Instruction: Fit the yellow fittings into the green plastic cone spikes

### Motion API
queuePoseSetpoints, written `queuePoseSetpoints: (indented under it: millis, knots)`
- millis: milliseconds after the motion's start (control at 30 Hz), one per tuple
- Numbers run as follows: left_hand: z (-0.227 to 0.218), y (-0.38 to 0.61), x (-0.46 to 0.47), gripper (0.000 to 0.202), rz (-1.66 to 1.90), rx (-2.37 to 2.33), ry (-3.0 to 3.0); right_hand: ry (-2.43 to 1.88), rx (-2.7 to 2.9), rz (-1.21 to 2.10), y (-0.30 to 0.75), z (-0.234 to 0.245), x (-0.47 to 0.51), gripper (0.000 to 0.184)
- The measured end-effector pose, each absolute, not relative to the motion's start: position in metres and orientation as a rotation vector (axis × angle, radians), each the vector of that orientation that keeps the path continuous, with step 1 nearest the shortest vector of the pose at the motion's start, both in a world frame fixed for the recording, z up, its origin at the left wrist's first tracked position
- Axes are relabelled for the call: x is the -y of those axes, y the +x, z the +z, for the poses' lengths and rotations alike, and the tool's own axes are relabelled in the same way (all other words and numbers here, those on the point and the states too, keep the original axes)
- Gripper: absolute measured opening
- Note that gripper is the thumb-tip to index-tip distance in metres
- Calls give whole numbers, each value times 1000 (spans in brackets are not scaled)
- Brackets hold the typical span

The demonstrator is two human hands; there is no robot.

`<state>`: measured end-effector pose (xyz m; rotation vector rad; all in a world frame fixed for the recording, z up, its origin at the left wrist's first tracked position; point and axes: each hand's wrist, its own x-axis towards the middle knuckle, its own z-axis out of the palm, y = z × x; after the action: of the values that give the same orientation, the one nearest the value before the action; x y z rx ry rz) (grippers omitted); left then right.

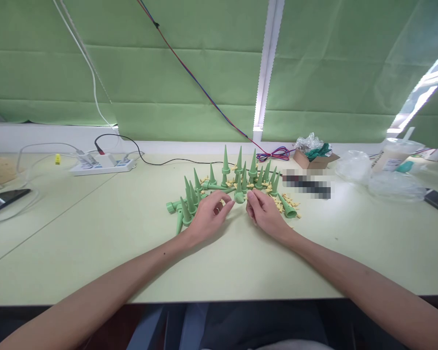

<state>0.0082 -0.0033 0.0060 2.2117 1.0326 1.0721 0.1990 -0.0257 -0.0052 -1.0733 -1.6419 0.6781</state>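
Observation:
My left hand point(209, 217) and my right hand point(264, 212) meet at the middle of the pale green table point(95, 243). Both pinch one green cone-shaped plastic spike point(239, 196) between their fingertips, the left from the left side, the right from the right. Behind and around them lies a heap of several more green spikes point(226, 182), some upright, some lying flat. Small yellow pieces point(284, 200) are scattered among the spikes. The other fingers of both hands are curled.
A white power strip point(102, 165) with cables sits at the back left, a dark phone point(3, 200) at the far left. At the back right are a small cardboard box point(314, 158), clear plastic bags point(394, 182) and a lidded cup point(396, 153). Green blinds hang behind.

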Motion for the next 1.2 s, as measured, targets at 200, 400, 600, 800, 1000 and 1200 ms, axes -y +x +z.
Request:
queuePoseSetpoints:
  millis: [200,400,600,800,1000,1200]
  knots:
    - [6,9,3,45,979,-981,2226,-1015,1671,728,199,-5,27,47]
    - [5,8,2,51,956,-963,2253,-1006,1746,749,200,-4,27,45]
    - [5,7,1,44,948,-938,2153,-1003,1763,794,202,-6,26,45]
    - [6,7,2,40,912,-909,2069,-999,1750,839,202,-8,25,45]
    - [3,7,1,35,933,-911,2105,-982,1719,895,201,-6,26,45]
    - [2,7,2,33,1019,-898,2185,-970,1707,930,201,-6,27,46]
